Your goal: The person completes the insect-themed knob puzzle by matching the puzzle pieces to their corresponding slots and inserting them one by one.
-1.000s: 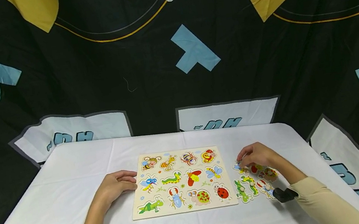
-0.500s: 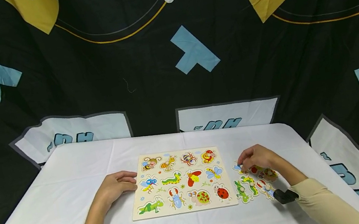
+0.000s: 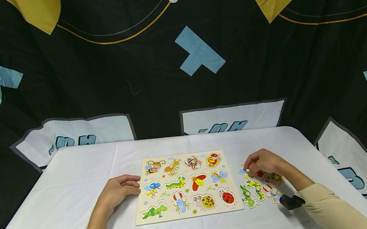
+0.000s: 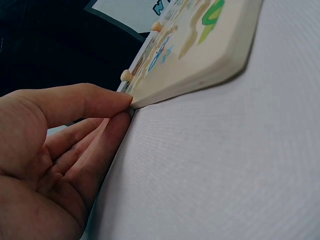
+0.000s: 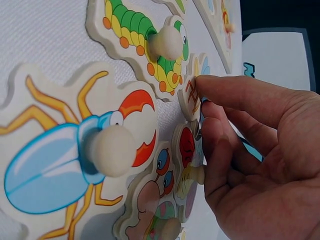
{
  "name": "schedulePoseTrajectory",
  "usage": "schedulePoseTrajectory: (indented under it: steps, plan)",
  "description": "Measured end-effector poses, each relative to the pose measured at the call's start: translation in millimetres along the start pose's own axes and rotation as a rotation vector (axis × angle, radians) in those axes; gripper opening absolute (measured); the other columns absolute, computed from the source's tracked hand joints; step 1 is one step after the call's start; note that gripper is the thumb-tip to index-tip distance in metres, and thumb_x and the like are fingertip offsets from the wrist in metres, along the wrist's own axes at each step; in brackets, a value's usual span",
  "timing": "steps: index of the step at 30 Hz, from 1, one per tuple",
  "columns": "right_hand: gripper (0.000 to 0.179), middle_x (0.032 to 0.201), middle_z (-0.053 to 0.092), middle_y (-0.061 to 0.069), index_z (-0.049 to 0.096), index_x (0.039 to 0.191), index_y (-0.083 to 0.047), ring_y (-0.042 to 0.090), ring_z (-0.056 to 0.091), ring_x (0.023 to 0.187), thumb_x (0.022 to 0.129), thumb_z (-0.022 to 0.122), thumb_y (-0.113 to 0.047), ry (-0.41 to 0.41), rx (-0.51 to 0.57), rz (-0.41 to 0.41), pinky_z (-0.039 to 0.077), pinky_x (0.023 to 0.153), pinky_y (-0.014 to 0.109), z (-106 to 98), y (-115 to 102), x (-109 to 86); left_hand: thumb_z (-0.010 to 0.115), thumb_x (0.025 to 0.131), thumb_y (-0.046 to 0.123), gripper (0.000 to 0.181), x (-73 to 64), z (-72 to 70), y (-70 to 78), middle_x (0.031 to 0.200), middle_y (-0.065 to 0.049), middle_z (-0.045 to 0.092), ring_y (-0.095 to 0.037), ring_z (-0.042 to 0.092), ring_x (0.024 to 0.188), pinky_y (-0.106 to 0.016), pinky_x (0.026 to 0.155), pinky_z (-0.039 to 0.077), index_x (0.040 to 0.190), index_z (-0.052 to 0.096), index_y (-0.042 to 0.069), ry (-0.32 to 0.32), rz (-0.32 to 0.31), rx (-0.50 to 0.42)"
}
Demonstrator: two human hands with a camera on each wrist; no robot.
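Observation:
A light wooden peg puzzle board (image 3: 193, 215) with colourful insect pictures lies on the white table. My left hand (image 3: 120, 190) rests at its left edge, with thumb and fingertips touching the rim; in the left wrist view the fingers (image 4: 82, 102) are fairly straight. To the right of the board, my right hand (image 3: 264, 161) is over a group of loose puzzle pieces. Its thumb and index finger pinch an insect puzzle piece (image 5: 191, 95) with orange line markings, its knob mostly hidden by the fingertips.
Around the right hand lie loose knobbed pieces: a green caterpillar (image 5: 165, 65), a blue beetle (image 5: 47, 167), a snail (image 5: 150, 200) and a grasshopper (image 3: 247, 195). Wooden knobs (image 4: 126, 76) stand up from the board. A black cloth (image 3: 148, 76) hangs behind the table.
The right hand has shifted very slightly toward the near side, and a pale knob now shows at its fingertips. The left hand and the board stay put.

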State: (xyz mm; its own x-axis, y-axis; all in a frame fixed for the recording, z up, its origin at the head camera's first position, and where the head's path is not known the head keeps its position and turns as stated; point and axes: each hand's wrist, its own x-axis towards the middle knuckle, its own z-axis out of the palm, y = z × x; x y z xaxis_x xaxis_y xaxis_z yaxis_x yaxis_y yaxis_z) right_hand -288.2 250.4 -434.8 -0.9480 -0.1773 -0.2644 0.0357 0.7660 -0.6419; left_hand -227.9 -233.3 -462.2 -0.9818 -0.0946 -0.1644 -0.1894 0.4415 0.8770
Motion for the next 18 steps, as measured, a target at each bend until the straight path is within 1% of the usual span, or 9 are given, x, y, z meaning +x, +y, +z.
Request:
schedulePoseTrajectory:
  steps: [9, 18]
  plan:
    - [0.016, 0.09, 0.075, 0.002, 0.077, 0.093, -0.014, 0.021, 0.063, 0.081, 0.078, 0.082, -0.02, 0.001, 0.006, 0.038, 0.046, 0.072, 0.034, 0.7, -1.4, 1.7, 0.082, 0.076, 0.009, 0.048, 1.0, 0.3, -0.4, 0.094, -0.003, 0.076, -0.012, 0.067, 0.085, -0.025, 0.076, 0.049, 0.122, 0.07, 0.003, 0.0, 0.004, 0.012]
    - [0.014, 0.09, 0.075, 0.002, 0.077, 0.091, -0.013, 0.021, 0.064, 0.079, 0.077, 0.081, -0.017, 0.003, 0.017, 0.049, 0.047, 0.07, 0.033, 0.9, -2.7, 2.3, 0.082, 0.076, 0.008, 0.048, 1.1, 0.3, -0.8, 0.094, -0.004, 0.077, -0.012, 0.067, 0.085, -0.025, 0.076, 0.049, 0.123, 0.07, 0.003, 0.0, 0.004, 0.014]
